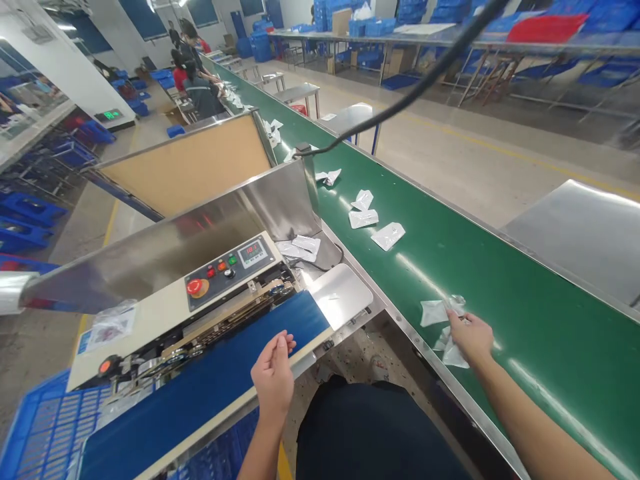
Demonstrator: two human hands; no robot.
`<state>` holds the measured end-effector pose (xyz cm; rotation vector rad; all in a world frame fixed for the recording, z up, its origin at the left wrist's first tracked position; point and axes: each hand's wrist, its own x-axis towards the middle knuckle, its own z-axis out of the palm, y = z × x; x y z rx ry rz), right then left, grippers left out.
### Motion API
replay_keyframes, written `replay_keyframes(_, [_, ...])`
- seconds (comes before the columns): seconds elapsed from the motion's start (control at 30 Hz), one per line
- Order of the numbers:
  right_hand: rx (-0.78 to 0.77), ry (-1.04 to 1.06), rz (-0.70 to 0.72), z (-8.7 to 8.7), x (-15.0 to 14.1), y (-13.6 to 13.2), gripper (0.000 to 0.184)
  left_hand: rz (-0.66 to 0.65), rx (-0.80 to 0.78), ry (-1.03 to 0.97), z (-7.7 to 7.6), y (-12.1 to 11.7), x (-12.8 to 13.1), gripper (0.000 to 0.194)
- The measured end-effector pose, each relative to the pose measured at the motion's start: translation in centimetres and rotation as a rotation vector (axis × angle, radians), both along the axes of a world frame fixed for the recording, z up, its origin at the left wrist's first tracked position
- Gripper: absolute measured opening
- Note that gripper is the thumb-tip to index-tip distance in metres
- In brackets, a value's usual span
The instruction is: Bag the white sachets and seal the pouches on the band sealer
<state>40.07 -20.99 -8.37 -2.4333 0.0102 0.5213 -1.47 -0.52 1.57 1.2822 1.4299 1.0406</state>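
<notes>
Several flat white plastic pouches (389,236) lie loose along the long green conveyor belt (545,320), running from upper centre to lower right. At lower right the right hand (470,337) has its fingers drawn narrow on a small cluster of white pouches (454,351); whether they grip one, I cannot tell. At lower centre the left hand (274,377) is pinched closed above the narrow blue belt (210,367) (nothing shows between its fingertips). Plenty seems left loose; how much is done isn't clear from here.
</notes>
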Motion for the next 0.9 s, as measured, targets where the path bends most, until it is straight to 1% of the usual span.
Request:
replay_keyframes(0.03, [-0.050, -0.074, 0.095, 1.7, -0.2, 0.7, 0.026, -0.042, 0.016, 0.003, 0.1, 0.3, 0.0, 0.050])
replay_keyframes(0.1, [-0.058, -0.180, 0.305, 5.8, -1.2, 2.5, 0.028, -0.149, 0.063, 0.010, 0.5, 0.9, 0.6, 0.043])
replay_keyframes(0.17, [0.026, -0.222, 0.519, 10.1, -3.1, 5.0, 0.031, -0.279, 0.121, 0.021, 1.3, 1.6, 2.1, 0.037])
replay_keyframes(0.23, [0.145, -0.177, 0.705, 14.0, -5.6, 8.1, 0.034, -0.394, 0.163, 0.015, 2.1, 2.3, 4.2, 0.035])
replay_keyframes(0.3, [0.257, -0.074, 0.915, 16.8, -8.1, 11.4, 0.036, -0.482, 0.166, -0.035, 2.6, 2.9, 6.4, 0.044])
replay_keyframes(0.33, [0.300, -0.018, 1.016, 17.7, -9.2, 13.0, 0.038, -0.508, 0.148, -0.070, 2.6, 3.1, 7.3, 0.048])
replay_keyframes(0.37, [0.332, 0.036, 1.100, 18.2, -10.2, 14.5, 0.039, -0.517, 0.117, -0.106, 2.5, 3.2, 8.0, 0.047])
replay_keyframes(0.43, [0.367, 0.114, 1.195, 18.2, -11.7, 16.9, 0.045, -0.485, 0.024, -0.190, 1.8, 3.2, 8.9, 0.043])
replay_keyframes(0.5, [0.395, 0.160, 1.189, 17.4, -12.5, 18.6, 0.048, -0.375, -0.080, -0.297, 0.9, 3.0, 9.1, 0.047])
replay_keyframes(0.57, [0.412, 0.209, 1.169, 16.4, -12.9, 19.7, 0.050, -0.222, -0.163, -0.413, 0.0, 2.7, 8.9, 0.053])
replay_keyframes(0.63, [0.409, 0.275, 1.178, 15.4, -13.1, 20.4, 0.050, -0.089, -0.222, -0.508, -0.5, 2.4, 8.7, 0.058])
replay_keyframes(0.7, [0.408, 0.351, 1.201, 14.7, -13.3, 20.9, 0.052, -0.025, -0.279, -0.563, -0.9, 2.3, 8.5, 0.061])
replay_keyframes(0.8, [0.388, 0.447, 1.177, 13.6, -13.0, 22.0, 0.053, 0.047, -0.312, -0.530, -1.4, 2.7, 8.6, 0.056])
replay_keyframes(0.9, [0.305, 0.547, 1.074, 12.7, -12.0, 24.0, 0.053, 0.174, -0.304, -0.438, -2.2, 4.0, 9.5, 0.050])
